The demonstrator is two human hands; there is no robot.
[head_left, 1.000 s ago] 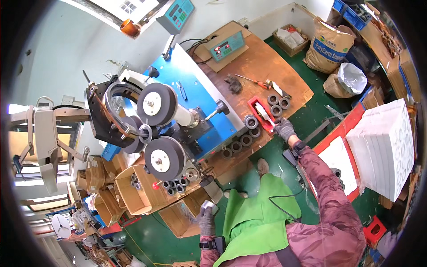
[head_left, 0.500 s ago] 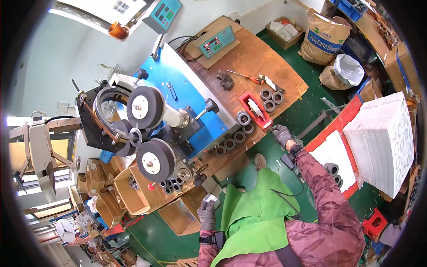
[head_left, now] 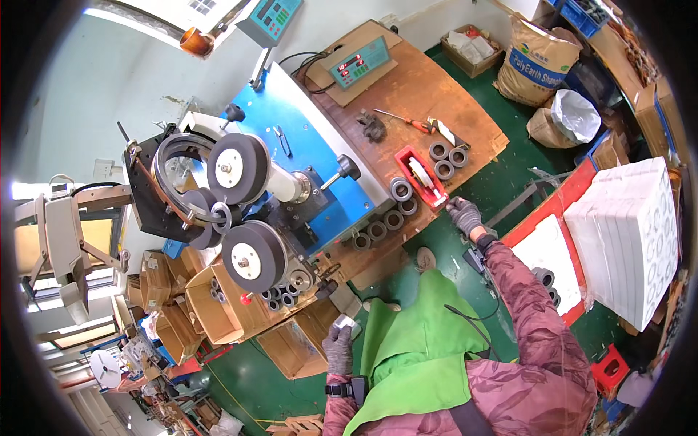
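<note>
Tape dispenser [head_left: 432, 195], bright red and boxy with a white roll [head_left: 419, 173] inside, sits on the worn brown wooden bench [head_left: 443, 94] at roughly 2 o'clock from the middle of the view. The right hand [head_left: 464, 216], in a grey knit glove, is just off its near end, around the dispenser's 4 or 5 o'clock. Fingers are bunched pretty narrow, but honestly I can't tell if there's anything thin pinched between them. The left hand [head_left: 339, 350], same kind of grey glove, is down at 6 o'clock, well apart from the dispenser, and it's closed around a small silvery-white block [head_left: 347, 324] poking out past the fingers; too small to make out more. Around the dispenser you've got three dark grey rings [head_left: 444, 162] at its 2 o'clock, a row of thick grey rings [head_left: 385, 224] toward its 7 or 8, and an orange-handled screwdriver [head_left: 417, 126] at its 12. The big blue-topped machine [head_left: 291, 134] with chunky black wheels [head_left: 256, 171] fills 9 to 11 o'clock.
</note>
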